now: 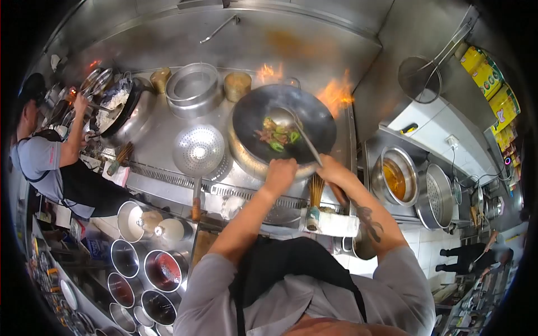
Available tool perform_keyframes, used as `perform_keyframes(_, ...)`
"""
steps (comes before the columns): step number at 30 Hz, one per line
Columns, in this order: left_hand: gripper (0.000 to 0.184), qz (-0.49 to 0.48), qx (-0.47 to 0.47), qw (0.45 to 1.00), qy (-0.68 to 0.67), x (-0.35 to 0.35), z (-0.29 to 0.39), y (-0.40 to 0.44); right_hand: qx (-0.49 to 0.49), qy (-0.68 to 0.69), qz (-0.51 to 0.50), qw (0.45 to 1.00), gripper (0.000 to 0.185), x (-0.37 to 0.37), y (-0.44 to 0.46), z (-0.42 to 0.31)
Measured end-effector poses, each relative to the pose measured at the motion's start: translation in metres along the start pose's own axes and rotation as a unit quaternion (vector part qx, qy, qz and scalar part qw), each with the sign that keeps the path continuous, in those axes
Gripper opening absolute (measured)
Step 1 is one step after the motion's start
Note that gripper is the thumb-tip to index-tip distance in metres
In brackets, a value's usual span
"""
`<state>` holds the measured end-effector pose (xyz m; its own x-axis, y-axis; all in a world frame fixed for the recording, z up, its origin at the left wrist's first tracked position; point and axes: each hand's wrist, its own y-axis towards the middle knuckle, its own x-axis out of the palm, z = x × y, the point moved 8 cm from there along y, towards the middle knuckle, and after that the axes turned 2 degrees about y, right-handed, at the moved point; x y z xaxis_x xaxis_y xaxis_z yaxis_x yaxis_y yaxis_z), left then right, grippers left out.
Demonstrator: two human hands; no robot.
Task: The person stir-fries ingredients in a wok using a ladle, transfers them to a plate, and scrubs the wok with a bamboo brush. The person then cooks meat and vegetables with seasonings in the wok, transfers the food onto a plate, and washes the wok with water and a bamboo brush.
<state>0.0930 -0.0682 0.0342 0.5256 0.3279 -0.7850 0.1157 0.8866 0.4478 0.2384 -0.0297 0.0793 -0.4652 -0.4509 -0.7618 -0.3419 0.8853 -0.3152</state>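
Observation:
A dark wok (316, 126) sits on the round burner with flames (336, 94) rising behind its far rim. Green pepper pieces and browned meat (276, 134) lie low in the wok. My left hand (282, 173) is closed at the wok's near edge, hiding the part it grips. My right hand (332, 169) is wrapped round the handle of a ladle (305, 139). The ladle's bowl rests inside the wok against the food, and its wooden end sticks out behind my wrist.
Left of the wok, a perforated skimmer (199, 151) lies by a metal pot (193, 89). A bamboo brush (315, 196) stands near my right forearm. Sauce pots (165, 269) are lower left; a basin of orange liquid (395, 176) stands right. A co-worker (50, 162) cooks at far left.

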Motion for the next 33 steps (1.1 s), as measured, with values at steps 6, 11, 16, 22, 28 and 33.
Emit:
perform_keyframes(6, 0.016, -0.036, -0.019, 0.998, 0.038, 0.021, -0.011, -0.004, -0.041, -0.038, -0.04, 0.998, 0.023, -0.026, -0.002, -0.005)
perform_keyframes(11, 0.016, -0.017, -0.018, 1.0, 0.004, 0.02, -0.016, -0.009, -0.016, -0.114, 0.088, 0.989, 0.022, -0.021, 0.039, 0.028)
perform_keyframes(16, 0.017, -0.006, -0.004, 1.0, 0.001, 0.0, -0.003, -0.001, 0.009, 0.033, 0.0, 0.999, 0.017, -0.027, 0.039, 0.038)
perform_keyframes(22, 0.017, -0.011, -0.024, 0.999, 0.02, 0.013, -0.008, -0.001, 0.016, 0.066, 0.044, 0.997, 0.015, -0.002, 0.037, 0.046)
perform_keyframes(28, 0.016, 0.001, -0.012, 1.0, -0.026, -0.001, -0.006, 0.002, 0.132, 0.604, -0.198, 0.761, 0.019, 0.045, -0.004, 0.038)
perform_keyframes(33, 0.017, -0.008, -0.013, 1.0, 0.002, -0.002, -0.001, 0.002, 0.103, 0.773, -0.309, 0.544, 0.021, 0.043, 0.003, 0.052)
